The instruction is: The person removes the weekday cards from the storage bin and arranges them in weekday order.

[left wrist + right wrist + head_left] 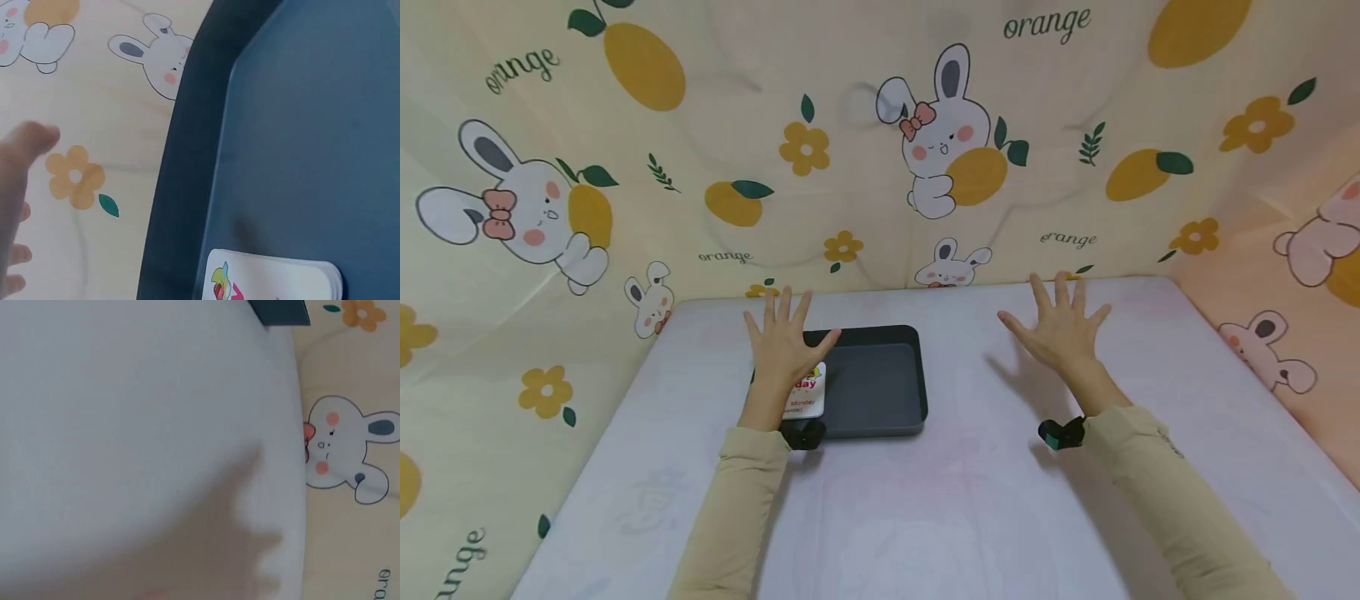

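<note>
Your splayed left hand (785,350) hovers near cards (808,406) at nine o'clock on the tray (880,387), your splayed right hand (1060,329) beyond three

Head view bright, fairly even; soft shadows on white counter (880,517), peachier tint on right-side backdrop (1217,192). Wrist views dimmer, softer. Left wrist: nearest fingertip (42,134) blurred. Right wrist: broad fuzzy-edged shadow (206,550).

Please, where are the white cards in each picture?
Head: white cards in the left part of the dark tray, partly behind the left hand.
Left wrist: cards along bottom edge, right of centre.
Right wrist: not visible.
Shared landmark: the tray; right wrist shows only its corner, at top.
</note>
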Demonstrator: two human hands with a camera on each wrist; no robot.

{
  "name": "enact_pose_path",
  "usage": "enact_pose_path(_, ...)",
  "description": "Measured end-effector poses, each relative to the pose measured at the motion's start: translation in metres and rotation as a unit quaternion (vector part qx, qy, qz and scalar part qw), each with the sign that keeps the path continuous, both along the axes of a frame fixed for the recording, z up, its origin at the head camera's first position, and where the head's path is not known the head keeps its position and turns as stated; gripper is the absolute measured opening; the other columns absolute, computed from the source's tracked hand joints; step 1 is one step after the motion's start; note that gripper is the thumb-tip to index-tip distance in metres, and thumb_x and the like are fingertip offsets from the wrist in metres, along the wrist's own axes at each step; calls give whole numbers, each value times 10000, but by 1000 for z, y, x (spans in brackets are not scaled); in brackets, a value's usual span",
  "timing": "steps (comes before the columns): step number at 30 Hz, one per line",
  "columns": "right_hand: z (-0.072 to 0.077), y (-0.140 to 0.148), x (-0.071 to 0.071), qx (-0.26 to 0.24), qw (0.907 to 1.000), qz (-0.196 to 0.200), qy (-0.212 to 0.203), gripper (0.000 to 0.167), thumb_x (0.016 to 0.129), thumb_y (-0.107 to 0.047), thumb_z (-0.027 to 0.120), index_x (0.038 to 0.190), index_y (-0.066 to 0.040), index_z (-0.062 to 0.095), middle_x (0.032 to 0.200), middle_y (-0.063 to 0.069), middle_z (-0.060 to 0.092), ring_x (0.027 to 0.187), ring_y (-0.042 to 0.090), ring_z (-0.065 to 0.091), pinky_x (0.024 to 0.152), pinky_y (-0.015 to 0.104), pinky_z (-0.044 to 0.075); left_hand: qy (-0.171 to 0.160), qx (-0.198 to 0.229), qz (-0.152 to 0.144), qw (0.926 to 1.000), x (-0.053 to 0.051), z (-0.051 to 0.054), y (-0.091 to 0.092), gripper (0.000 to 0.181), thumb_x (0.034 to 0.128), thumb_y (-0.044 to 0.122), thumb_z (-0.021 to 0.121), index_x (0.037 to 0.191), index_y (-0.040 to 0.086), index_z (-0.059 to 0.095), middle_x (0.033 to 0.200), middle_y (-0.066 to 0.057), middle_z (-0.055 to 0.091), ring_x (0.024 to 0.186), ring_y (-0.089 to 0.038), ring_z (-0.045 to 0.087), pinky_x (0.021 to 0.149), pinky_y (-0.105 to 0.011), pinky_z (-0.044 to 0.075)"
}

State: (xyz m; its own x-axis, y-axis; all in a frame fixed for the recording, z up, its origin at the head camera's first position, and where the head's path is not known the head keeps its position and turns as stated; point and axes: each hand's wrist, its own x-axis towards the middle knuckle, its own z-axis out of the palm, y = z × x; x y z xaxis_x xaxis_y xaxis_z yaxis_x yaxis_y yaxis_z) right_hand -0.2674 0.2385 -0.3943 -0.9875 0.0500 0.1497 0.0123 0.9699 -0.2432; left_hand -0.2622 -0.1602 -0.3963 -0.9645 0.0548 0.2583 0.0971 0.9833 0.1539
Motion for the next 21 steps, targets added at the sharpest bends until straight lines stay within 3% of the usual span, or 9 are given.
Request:
enact_pose_path(8,-5,-13,11,-547,9959,355,625,700,978,-540,392,1460,-35,349,1512,288,334,1395,504,269,1056,745,224,636,527,-196,9964,12,-2,-11,651,933,525,512,1490,223,362,1560,-86,373,1475,-314,293,1179,-648,169)
enact_pose_path(14,-11,-25,18,-1129,9835,702,1226,488,952,-271,559,1321,43,491,1339,312,508,1240,489,459,1006,627,401,1456,1244,-539,9800,24,-4,-21,530,912,362,622,1378,127,530,1411,-152,550,1307,-354,514,1120,-574,353)
enact_pose_path(17,-12,-32,23,-1278,9800,819,1286,436,937,-215,579,1279,50,522,1299,309,531,1217,477,484,998,595,425,1498,1566,-594,9744,27,-6,-27,491,909,337,636,1345,122,566,1379,-156,580,1284,-347,540,1086,-524,413)
enact_pose_path(21,-11,-44,28,-1585,9747,924,1278,407,928,-188,592,1252,53,551,1257,296,562,1155,453,546,949,571,463,1186,1991,-501,9715,29,-8,-38,461,919,328,626,1339,144,572,1391,-126,577,1313,-319,521,1081,-509,421)
